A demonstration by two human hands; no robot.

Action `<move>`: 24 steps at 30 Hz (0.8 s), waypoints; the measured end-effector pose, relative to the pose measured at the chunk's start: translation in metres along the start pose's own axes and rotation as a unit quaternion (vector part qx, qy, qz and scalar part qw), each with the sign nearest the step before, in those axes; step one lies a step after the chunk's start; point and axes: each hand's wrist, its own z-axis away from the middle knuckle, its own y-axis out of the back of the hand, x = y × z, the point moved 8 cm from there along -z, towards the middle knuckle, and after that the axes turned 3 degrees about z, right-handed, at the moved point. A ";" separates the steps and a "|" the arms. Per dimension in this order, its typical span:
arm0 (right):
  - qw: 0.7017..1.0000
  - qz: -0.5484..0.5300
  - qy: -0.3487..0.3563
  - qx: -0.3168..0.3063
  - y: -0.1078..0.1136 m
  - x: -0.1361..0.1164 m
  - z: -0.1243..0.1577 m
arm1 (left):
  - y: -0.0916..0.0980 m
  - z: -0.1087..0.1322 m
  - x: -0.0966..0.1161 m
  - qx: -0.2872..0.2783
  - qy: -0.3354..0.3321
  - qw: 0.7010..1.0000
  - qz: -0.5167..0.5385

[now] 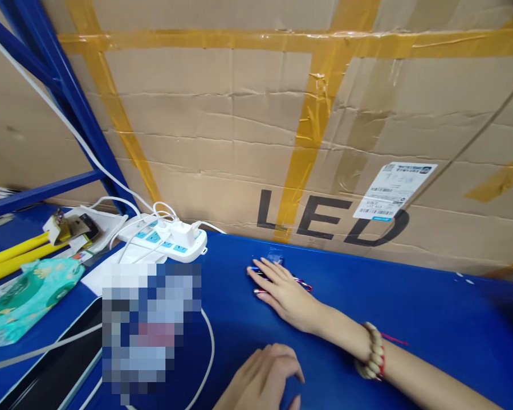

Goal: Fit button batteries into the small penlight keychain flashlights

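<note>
My right hand [288, 293], with a beaded bracelet [371, 353] and red cord at its wrist, lies flat on the blue tabletop, fingers stretched out. Under its fingers are several slim, shiny pen-like things; a blue one [253, 268] and a red one [256, 291] show at the fingertips, and purple and red ends [306, 286] stick out past the far side of the hand. Their middles are hidden. Nearer the bottom edge, my left hand [265, 378] has loosely curled fingers, with a gap between thumb and forefinger and nothing visible in it.
A large taped cardboard box [222, 142] marked LED stands behind the blue table [410, 319]. At left are a white power strip [188, 247] with cables, a teal packet [34, 296], yellow rods [25, 259], a dark flat device [60, 364] and a pixelated area. A blue frame [64, 85] rises there.
</note>
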 end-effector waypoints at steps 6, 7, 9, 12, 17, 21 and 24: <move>0.990 -0.059 0.129 -0.012 -0.007 -0.047 -0.048 | -0.006 0.001 -0.002 -0.019 -0.024 1.000 -0.006; 0.987 -0.067 0.146 -0.009 -0.006 -0.050 -0.052 | -0.005 0.000 0.000 -0.015 -0.029 0.999 -0.006; 0.984 -0.079 0.158 0.020 0.001 -0.049 -0.057 | -0.001 -0.002 0.004 -0.001 -0.041 0.999 -0.013; 0.984 -0.088 0.129 0.090 0.017 -0.037 -0.053 | 0.008 -0.005 0.013 0.032 -0.064 0.997 -0.029; 0.988 -0.080 0.075 0.106 0.024 -0.022 -0.025 | 0.013 -0.007 0.023 0.037 -0.076 0.995 -0.049; 0.993 -0.073 0.041 0.085 0.021 -0.020 0.000 | 0.010 -0.005 0.025 0.027 -0.074 0.995 -0.057; 0.994 -0.075 0.017 0.075 0.024 -0.023 0.010 | 0.008 -0.002 0.025 0.024 -0.073 0.996 -0.049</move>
